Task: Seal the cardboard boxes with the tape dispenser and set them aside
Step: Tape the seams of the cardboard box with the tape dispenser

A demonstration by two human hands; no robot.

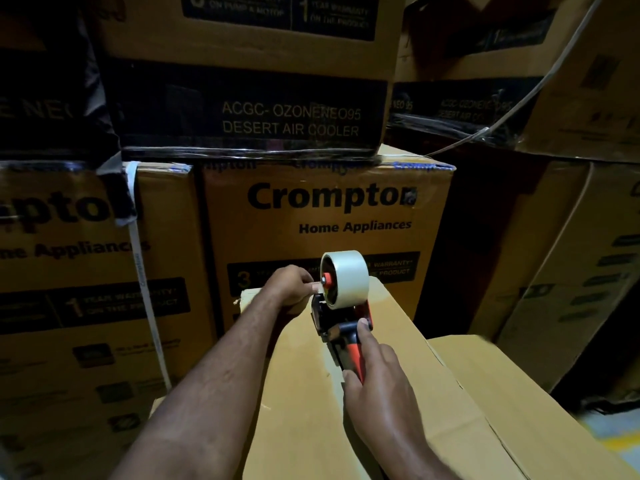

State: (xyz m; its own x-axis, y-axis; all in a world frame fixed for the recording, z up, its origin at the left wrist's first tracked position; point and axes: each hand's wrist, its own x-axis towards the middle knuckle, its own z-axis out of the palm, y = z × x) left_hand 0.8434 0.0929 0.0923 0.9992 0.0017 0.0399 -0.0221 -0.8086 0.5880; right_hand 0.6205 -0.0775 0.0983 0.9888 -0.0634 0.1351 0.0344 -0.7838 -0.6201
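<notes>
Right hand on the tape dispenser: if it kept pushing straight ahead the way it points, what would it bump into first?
Probably the left hand, pinching at the tape roll just beyond the right hand and dispenser. Past it stands the Crompton box; depth is uncertain.

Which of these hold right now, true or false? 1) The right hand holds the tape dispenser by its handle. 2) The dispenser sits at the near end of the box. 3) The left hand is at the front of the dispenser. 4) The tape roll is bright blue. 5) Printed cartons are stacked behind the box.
1) True: the right hand grips the handle of the tape dispenser.
2) False: it sits near the far end of the plain box.
3) True: the left hand pinches by the tape roll.
4) False: the roll is pale, whitish.
5) True: the Crompton cartons stand stacked behind.
</notes>
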